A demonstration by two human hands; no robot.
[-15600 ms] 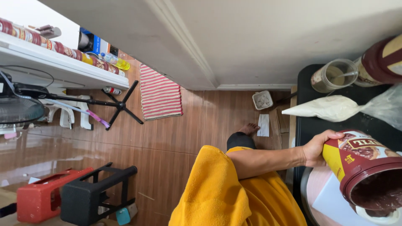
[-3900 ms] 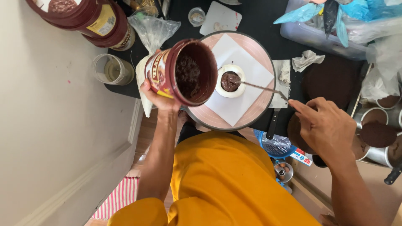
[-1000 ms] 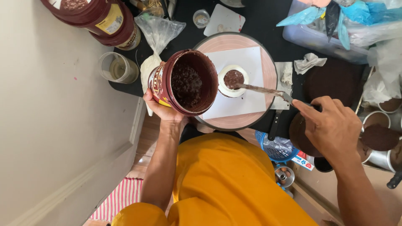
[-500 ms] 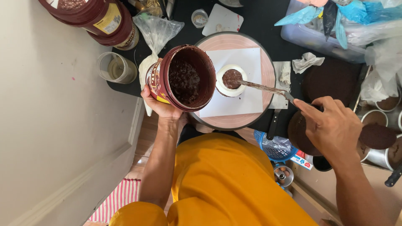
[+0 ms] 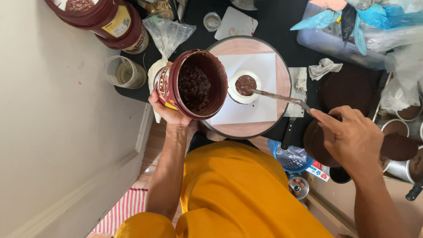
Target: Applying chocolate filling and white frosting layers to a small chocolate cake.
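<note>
Looking straight down here. The left hand (image 5: 169,112) sits left of centre in the frame, fingers wrapped around the bottom of a dark red tub (image 5: 191,84) that's tilted so its open mouth faces up at the camera; there's dark brown chocolatey stuff coating the inside.

The right hand (image 5: 352,139) is over at the right, closed around the handle of a long thin metal spatula (image 5: 277,95). The blade runs up and left, and its tip rests on the brown filling on top of a small round white-edged cake (image 5: 243,86), just right of the tub.

That cake sits on a white square sheet (image 5: 260,110), which lies on a round pink turntable (image 5: 269,46) near the upper middle of the frame, all on a black tabletop (image 5: 282,22).

Other bits around:
- two more dark red tubs (image 5: 110,20) stacked at the upper left
- a clear plastic cup (image 5: 125,72) just below them
- a clear plastic piping bag (image 5: 165,37) between those tubs and the held one
- crumpled white tissue (image 5: 324,68) to the right of the turntable
- a clear bin with blue bags (image 5: 352,22) at the upper right
- a blue basket (image 5: 291,158) below the turntable's edge

The person is wearing a yellow-orange shirt (image 5: 246,194), filling the bottom middle.
</note>
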